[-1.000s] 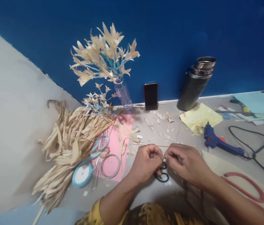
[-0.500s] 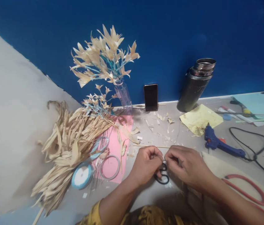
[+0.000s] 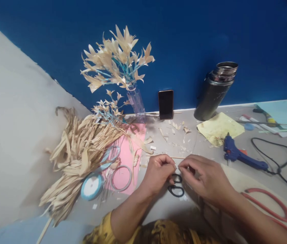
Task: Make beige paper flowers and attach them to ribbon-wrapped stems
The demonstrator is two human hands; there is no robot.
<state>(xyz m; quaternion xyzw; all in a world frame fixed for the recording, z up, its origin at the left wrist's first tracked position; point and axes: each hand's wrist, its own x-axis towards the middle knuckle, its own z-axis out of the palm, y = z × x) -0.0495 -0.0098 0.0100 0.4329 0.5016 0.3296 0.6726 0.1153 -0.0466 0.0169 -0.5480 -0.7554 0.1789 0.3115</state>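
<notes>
Side by side at the middle of the table, my left hand and my right hand are both closed in a pinch, fingertips almost meeting. Something small and whitish shows between the fingertips, too small to name. Black-handled scissors lie just below the fingertips; their blades are hidden. Behind the hands a thin wooden stick lies on the table. Closest on the left is pink paper with a grey tape ring on it.
Dried husks and a blue ribbon roll lie left. A vase of husk flowers, a phone and a flask stand along the wall. A blue glue gun, yellow paper and red-handled pliers or cutters are right.
The view has shifted slightly, so everything sits a little further right. Both hands keep their pinch close together, with only small finger movement.
</notes>
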